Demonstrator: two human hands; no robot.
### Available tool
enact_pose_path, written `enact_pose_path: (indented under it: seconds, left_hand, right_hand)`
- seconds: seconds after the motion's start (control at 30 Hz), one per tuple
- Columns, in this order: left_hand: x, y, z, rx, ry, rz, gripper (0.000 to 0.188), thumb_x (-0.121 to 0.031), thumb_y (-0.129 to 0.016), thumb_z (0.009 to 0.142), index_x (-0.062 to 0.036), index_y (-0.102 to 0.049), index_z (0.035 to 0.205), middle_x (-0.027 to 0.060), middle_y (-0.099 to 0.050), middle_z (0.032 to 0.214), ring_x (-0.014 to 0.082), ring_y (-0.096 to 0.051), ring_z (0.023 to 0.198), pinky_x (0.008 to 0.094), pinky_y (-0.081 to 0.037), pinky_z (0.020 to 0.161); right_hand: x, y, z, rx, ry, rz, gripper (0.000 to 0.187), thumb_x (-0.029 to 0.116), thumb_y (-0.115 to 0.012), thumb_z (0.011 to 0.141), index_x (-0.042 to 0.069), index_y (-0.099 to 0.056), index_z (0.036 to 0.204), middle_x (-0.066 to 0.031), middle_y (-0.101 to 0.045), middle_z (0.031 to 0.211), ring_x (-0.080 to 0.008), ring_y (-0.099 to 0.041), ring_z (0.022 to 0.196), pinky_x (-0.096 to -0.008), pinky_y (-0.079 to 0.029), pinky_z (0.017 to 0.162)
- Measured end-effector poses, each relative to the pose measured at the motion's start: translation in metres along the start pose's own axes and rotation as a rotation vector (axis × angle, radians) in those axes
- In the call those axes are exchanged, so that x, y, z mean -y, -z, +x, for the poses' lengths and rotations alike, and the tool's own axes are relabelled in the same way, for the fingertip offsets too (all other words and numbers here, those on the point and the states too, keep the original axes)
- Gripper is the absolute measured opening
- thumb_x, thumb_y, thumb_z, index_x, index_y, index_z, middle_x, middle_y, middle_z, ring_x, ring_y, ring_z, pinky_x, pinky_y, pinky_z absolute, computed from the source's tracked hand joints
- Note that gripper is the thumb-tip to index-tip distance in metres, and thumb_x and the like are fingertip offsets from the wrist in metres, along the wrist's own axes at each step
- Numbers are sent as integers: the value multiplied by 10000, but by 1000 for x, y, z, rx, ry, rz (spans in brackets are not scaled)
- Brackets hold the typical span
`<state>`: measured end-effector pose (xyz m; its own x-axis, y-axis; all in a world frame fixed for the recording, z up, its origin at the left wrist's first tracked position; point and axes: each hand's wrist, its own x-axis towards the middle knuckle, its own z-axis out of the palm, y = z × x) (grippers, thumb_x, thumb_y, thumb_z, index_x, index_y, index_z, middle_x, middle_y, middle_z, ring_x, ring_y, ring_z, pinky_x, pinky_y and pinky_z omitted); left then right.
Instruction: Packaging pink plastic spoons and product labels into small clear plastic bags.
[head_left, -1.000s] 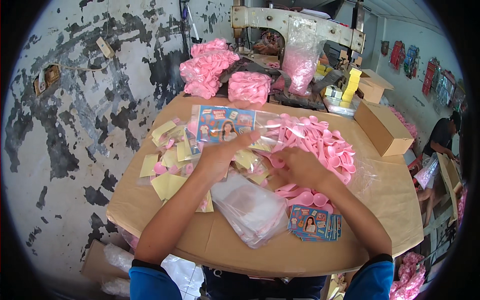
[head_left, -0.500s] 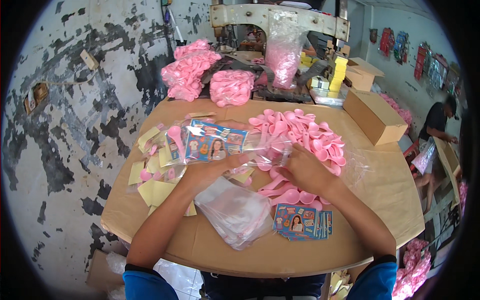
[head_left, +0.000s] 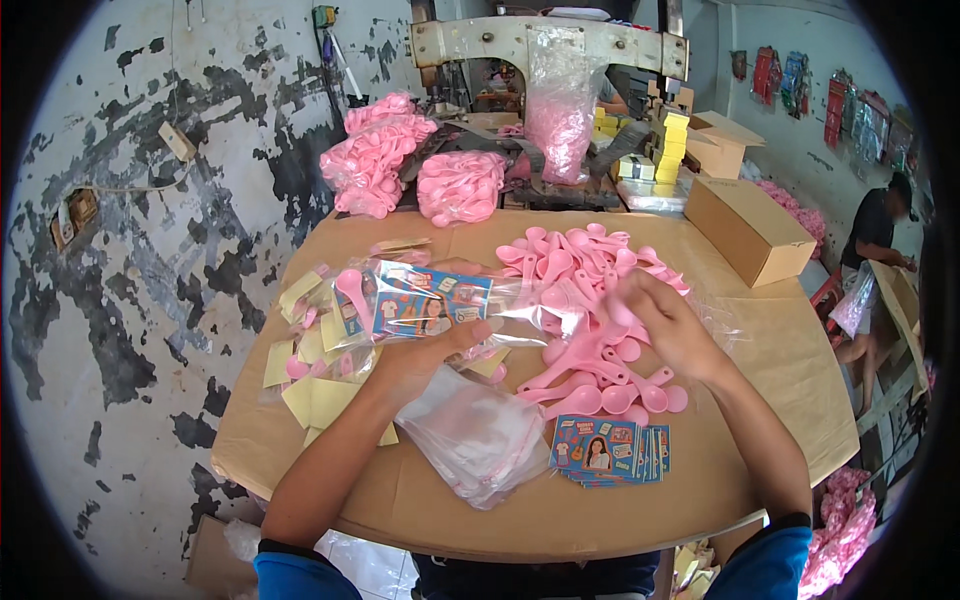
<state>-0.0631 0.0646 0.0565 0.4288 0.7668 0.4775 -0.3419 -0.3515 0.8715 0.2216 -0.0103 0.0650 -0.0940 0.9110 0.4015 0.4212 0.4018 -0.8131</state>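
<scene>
The brown-covered table (head_left: 640,525) bears a heap of pink spoons (head_left: 560,265). The clear bag (head_left: 518,322) lies mainly left of that heap, in the grasp of the left hand (head_left: 425,357), thumb in front. The right hand (head_left: 670,325) curls among the spoons, apart from the bag; whether it grips one, I cannot tell. Inside the bag are a blue card (head_left: 425,302) and, smaller, a pink spoon (head_left: 352,290).

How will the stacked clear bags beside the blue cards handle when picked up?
The clear bags look thin and creased, so they'd probably flop rather than stay stiff. Their shiny film suggests layers may slip apart.
</scene>
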Motion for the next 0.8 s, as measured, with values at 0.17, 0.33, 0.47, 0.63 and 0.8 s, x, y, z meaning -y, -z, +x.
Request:
enact_pose_path:
  seconds: [0.17, 0.33, 0.47, 0.63, 0.8]
  left_hand:
    - [10, -2, -6, 44, 106, -252, 573, -43, -726, 823, -62, -444, 1322, 78, -562, 1243, 176, -544, 1159, 350, -481, 974]
    - [15, -17, -16, 78, 96, -303, 583, -102, -684, 861, -103, -401, 1370, 167, -509, 1326, 288, -501, 1245, 498, -428, 1036]
    - [20, -24, -25, 64, 149, -309, 628, -148, -676, 876, -122, -354, 1415, 170, -493, 1335, 287, -494, 1249, 528, -432, 1021]
    - [18, -40, -39, 58, 215, -352, 672, -117, -681, 872, -118, -315, 1437, 144, -497, 1332, 280, -504, 1238, 521, -443, 1023]
    - [12, -63, -46, 93, 284, -498, 688, -100, -661, 892, -116, -270, 1458, 111, -493, 1339, 277, -505, 1245, 504, -430, 1057]
  right_hand:
    - [20, 14, -38, 64, -184, 189, 241, 225, -493, 1012, 10, -582, 1071, -25, -609, 976, -81, -516, 749, -261, -461, 698]
    - [33, 15, -50, 95, -133, -35, 303, 28, -680, 870, 49, -508, 1118, -38, -653, 983, -73, -591, 830, -247, -471, 738]
    - [33, 12, -55, 73, -49, 156, 478, 11, -731, 820, 27, -452, 1207, -51, -664, 980, -100, -623, 924, -260, -475, 831]
    - [43, -2, -61, 102, 40, 155, 540, 36, -771, 790, 16, -446, 1221, -65, -672, 977, -126, -624, 997, -278, -469, 892]
    - [59, 2, -62, 170, 11, 18, 407, 47, -767, 796, 0, -554, 1139, -84, -687, 954, -123, -648, 918, -271, -501, 849]
